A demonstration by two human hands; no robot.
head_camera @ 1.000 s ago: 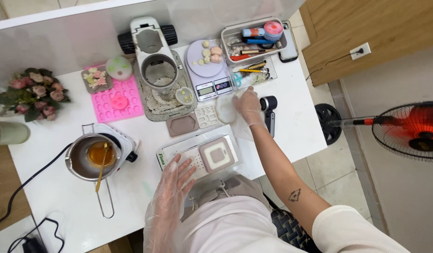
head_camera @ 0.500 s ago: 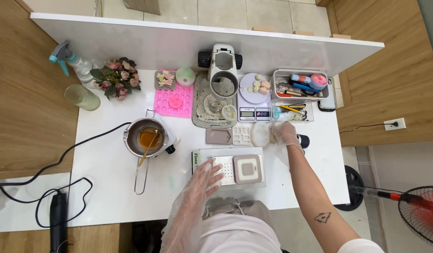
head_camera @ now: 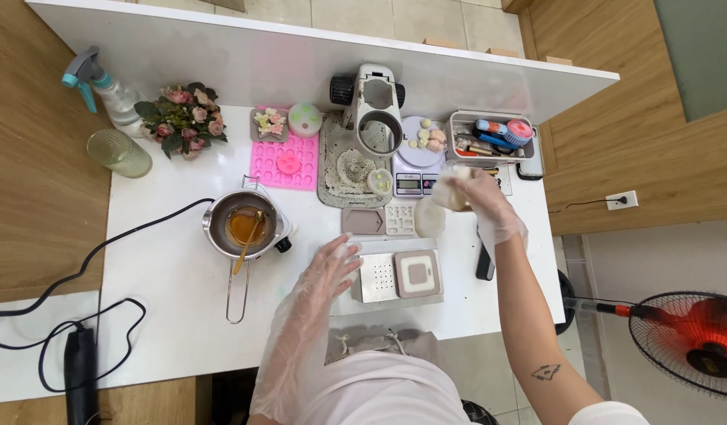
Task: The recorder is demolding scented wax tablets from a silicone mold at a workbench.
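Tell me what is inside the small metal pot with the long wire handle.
The small metal pot holds amber, honey-coloured liquid, with a spoon standing in it and leaning over the near rim. The liquid hides the pot's bottom and the spoon's lower end.

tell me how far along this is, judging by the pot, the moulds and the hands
Done: amber liquid sits in the pot, and the square mould looks filled. In hand: the right hand grips a pale lump; the left hand rests by the metal tray. Left: the pink mould looks mostly empty.
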